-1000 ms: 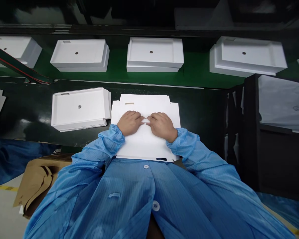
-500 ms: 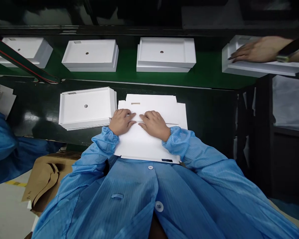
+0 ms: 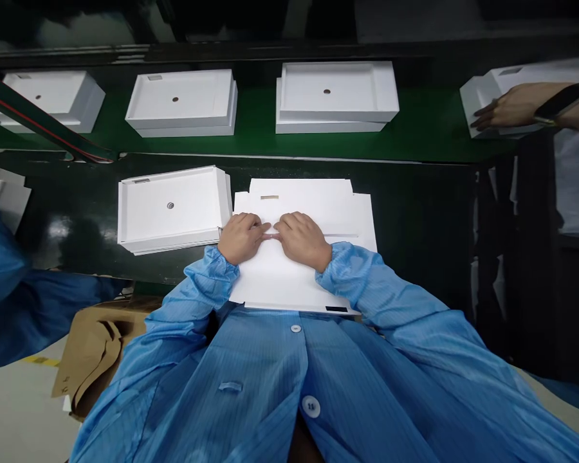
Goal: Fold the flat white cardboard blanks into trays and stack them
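White sheet, flat, both hands upon it

Surface [image 3: 424,212]: dark, glossy, spanning left to right; a green ledge [image 3: 255,141] runs along its far side.
Far trays [image 3: 338,93]: white, stacked on the ledge, walls upright; a co-worker's hand [image 3: 514,108] rests on the far-right stack.
Sheet [image 3: 289,280]: white board at the near edge of the surface, centre. Far flap lies flat, no walls standing; judged an early stage, with shaping left to do.
Near stack [image 3: 188,199]: white trays just left of the sheet, apparently finished, walls raised.
Right hand [image 3: 302,241], left hand [image 3: 240,238]: side by side, fingers curled, thumbs nearly meeting over the crease. Grip: bunched at the line; whether either pinches it cannot be told.
Crease [image 3: 340,235]: narrow, running rightward from the hands.
Black patch [image 3: 336,309]: near edge of sheet.
Slot [image 3: 269,197]: far flap, left.
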Motion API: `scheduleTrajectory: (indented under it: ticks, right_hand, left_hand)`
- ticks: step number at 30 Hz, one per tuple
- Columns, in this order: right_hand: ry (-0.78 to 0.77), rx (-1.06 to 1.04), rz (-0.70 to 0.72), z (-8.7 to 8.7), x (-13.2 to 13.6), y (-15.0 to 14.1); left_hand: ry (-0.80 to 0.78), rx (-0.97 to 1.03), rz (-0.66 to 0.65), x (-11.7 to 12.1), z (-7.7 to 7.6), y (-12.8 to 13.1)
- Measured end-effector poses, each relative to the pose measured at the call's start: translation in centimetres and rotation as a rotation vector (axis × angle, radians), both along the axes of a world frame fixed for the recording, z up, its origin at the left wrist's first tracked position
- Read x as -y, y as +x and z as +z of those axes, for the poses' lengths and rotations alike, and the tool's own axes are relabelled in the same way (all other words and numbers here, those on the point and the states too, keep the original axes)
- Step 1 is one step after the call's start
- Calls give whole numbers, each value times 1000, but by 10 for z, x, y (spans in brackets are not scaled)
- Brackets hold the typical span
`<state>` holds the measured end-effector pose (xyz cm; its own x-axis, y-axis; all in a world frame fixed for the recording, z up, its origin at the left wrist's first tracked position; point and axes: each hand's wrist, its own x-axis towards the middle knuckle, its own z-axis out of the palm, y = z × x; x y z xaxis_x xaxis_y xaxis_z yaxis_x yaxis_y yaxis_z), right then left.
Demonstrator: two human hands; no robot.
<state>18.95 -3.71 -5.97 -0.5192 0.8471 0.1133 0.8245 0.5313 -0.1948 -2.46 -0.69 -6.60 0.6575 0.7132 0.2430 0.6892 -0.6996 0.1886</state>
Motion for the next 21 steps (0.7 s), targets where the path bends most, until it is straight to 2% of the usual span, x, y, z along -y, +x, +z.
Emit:
scheduleTrajectory:
  ticks: [4, 11, 21]
  right_hand:
    - [38, 34, 11, -2, 1, 1]
    - [76, 74, 66, 3, 3, -2]
    - [79, 52, 107, 5, 7, -10]
  left_hand:
    - [22, -11, 4, 3, 3, -2]
    - [87, -211, -49, 9, 16, -6]
    - [87, -339, -44, 14, 18, -3]
